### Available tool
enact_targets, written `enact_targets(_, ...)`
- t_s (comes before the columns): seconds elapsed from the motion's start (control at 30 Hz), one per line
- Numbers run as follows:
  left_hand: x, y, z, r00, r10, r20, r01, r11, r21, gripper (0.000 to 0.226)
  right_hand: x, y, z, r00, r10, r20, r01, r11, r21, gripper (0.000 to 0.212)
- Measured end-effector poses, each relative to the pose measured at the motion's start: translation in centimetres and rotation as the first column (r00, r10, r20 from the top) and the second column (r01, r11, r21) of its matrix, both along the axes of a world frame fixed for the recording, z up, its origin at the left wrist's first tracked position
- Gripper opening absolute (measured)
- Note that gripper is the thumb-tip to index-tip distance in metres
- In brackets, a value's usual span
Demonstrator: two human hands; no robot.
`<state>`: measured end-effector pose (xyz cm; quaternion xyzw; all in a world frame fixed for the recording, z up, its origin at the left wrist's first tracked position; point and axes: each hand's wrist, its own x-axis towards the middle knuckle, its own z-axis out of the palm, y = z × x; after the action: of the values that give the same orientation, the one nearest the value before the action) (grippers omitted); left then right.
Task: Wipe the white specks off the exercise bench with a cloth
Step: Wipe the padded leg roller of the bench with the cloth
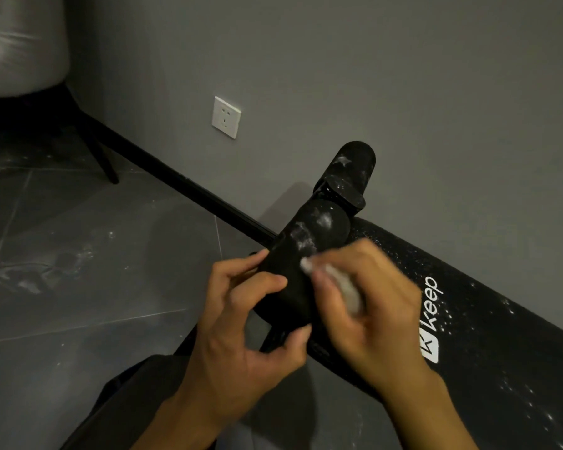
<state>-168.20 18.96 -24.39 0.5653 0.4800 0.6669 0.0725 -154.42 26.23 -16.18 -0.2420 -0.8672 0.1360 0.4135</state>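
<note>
The black exercise bench (488, 323) runs from centre to lower right, dotted with white specks and printed "Keep". At its end a black foam roller (309, 241) carries white smears, and a second roller (351, 170) stands behind it. My left hand (241, 323) grips the near end of the front roller. My right hand (368, 306) holds a small whitish cloth (338, 284) bunched in its fingers, with the cloth's tip pressed against the roller just below the smears. The right hand is slightly blurred.
A grey wall with a white socket (226, 117) stands behind the bench. A black skirting strip (182, 186) runs along the floor. A chair with dark legs (101, 157) sits at the upper left. Grey floor tiles (78, 271) show white dust marks.
</note>
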Motion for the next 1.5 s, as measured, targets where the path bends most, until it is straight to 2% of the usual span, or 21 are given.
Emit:
enact_targets(0.1,0.2,0.0,0.0,1.000,0.015,0.016,-0.015,1.000,-0.001,0.064,-0.3,1.2,0.9,0.991,-0.131,0.023,0.132,0.991,-0.024,0.010)
enact_targets(0.23,0.0,0.0,-0.1,1.000,0.001,0.003,-0.001,1.000,-0.004,0.067,0.0,-0.7,0.6,0.996,0.083,0.038,-0.082,0.996,-0.037,0.013)
enact_targets(0.3,-0.1,0.0,-0.1,1.000,-0.006,-0.007,0.006,1.000,-0.003,0.068,0.2,-1.0,0.4,0.994,0.107,0.026,-0.107,0.994,-0.022,0.010)
enact_targets(0.4,0.0,0.1,0.0,1.000,0.000,0.008,0.000,1.000,0.001,0.066,-0.3,0.8,0.6,0.998,-0.043,0.041,0.042,0.999,0.022,0.010)
enact_targets(0.47,0.1,0.0,-0.1,1.000,0.004,0.018,-0.004,1.000,0.000,0.066,-0.5,1.5,0.7,0.992,-0.128,0.019,0.128,0.992,-0.006,0.009)
enact_targets(0.67,0.1,-0.1,-0.1,1.000,-0.005,0.005,0.005,1.000,0.005,0.067,0.2,-1.0,-0.1,0.998,0.063,-0.003,-0.063,0.998,-0.019,0.010)
enact_targets(0.8,0.3,-0.1,0.0,1.000,-0.001,0.023,0.001,1.000,0.011,0.065,-0.2,0.9,0.4,0.991,-0.134,0.014,0.135,0.991,-0.012,0.010)
enact_targets(0.87,0.4,-0.1,0.0,1.000,0.002,0.018,-0.002,1.000,0.013,0.064,-0.3,0.9,0.8,0.985,-0.171,0.029,0.172,0.984,-0.041,0.009)
enact_targets(1.0,0.3,-0.1,-0.2,1.000,0.009,-0.005,-0.009,0.999,0.033,0.062,0.0,-1.1,0.7,0.998,0.050,0.044,-0.048,0.998,-0.039,0.009)
enact_targets(1.03,0.3,0.0,-0.2,1.000,0.009,-0.015,-0.008,0.999,0.040,0.062,0.2,-1.0,0.6,0.997,0.059,0.047,-0.058,0.998,-0.018,0.010)
enact_targets(1.13,0.2,0.1,0.0,0.999,0.023,-0.043,-0.021,0.999,0.049,0.054,0.4,1.1,0.5,0.990,-0.120,0.067,0.119,0.993,0.026,0.013)
enact_targets(1.2,0.2,0.1,-0.1,0.998,0.034,-0.052,-0.032,0.998,0.045,0.053,0.6,1.8,0.4,0.978,-0.205,0.046,0.206,0.978,-0.031,0.014)
enact_targets(1.27,0.3,0.1,-0.1,0.999,0.024,-0.049,-0.022,0.999,0.048,0.054,0.5,1.0,0.0,0.992,-0.124,0.004,0.124,0.989,-0.077,0.014)
enact_targets(1.33,0.2,0.1,-0.1,0.999,0.005,-0.043,-0.003,0.999,0.046,0.057,0.5,-0.3,-0.4,1.000,0.000,-0.030,-0.001,0.998,-0.055,0.013)
enact_targets(1.4,0.1,0.1,-0.2,0.999,-0.002,-0.038,0.003,0.999,0.045,0.058,0.3,-0.6,-0.6,0.999,0.043,-0.030,-0.043,0.999,-0.017,0.011)
enact_targets(1.5,0.2,0.2,-0.1,0.999,0.017,-0.035,-0.016,0.999,0.047,0.054,-0.1,1.2,-0.1,0.992,-0.123,-0.036,0.121,0.992,-0.039,0.011)
